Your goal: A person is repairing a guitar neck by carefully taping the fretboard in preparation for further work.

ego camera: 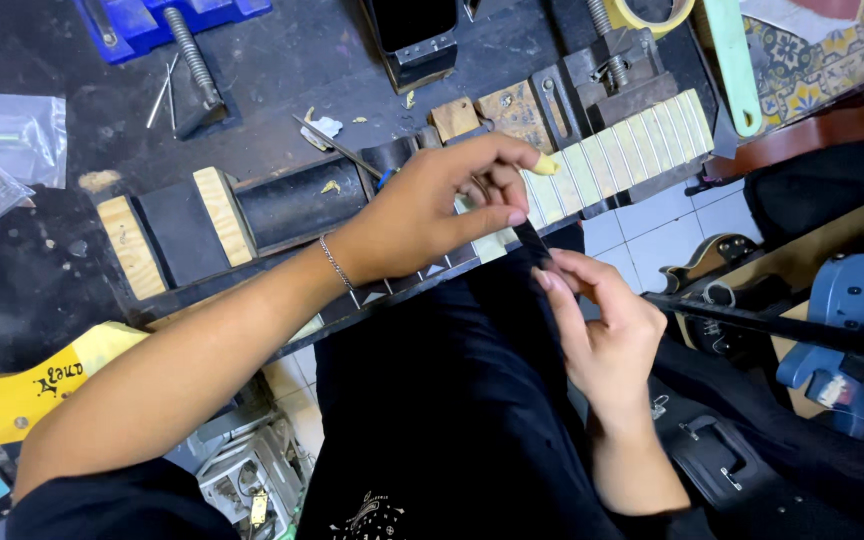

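Head view: left hand [430, 215] lay across the guitar neck [512, 205], fingers curled down over the fretboard w/ thumb stretched toward the near edge, pressing rather than gripping. A small pale-yellow bit [547, 164] poked out past the fingertips; couldn't tell what it was. Thin bracelet [335, 262] on that wrist. Right hand [602, 330] sat just near of the neck's edge, thumb & forefinger pinched shut on a narrow black strip [532, 240], prob. tape, whose far end met the fretboard beside the left thumb.

The neck ran diagonally, yellow headstock [27, 390] at near left, heel at far right. Part under the left hand was covered dark; frets to the right were masked w/ pale tape [617, 150] between the wires. It rested on padded wooden blocks [177, 230] on a black workbench [282, 70].

Judging by looks: the strip seemed light, limp & likely sticky on one side, so best held by its very end and kept taut to avoid folding onto itself. The neck looked stiff and heavy enough to stay put on its blocks; safest hold would be along its sides, not on the frets.

Further out: blue vise [167, 20] at far left, clear plastic bags [2, 150] at left edge, tape roll [652, 12] at far right, blue power tool [852, 320] at right, tiled floor [652, 225] below
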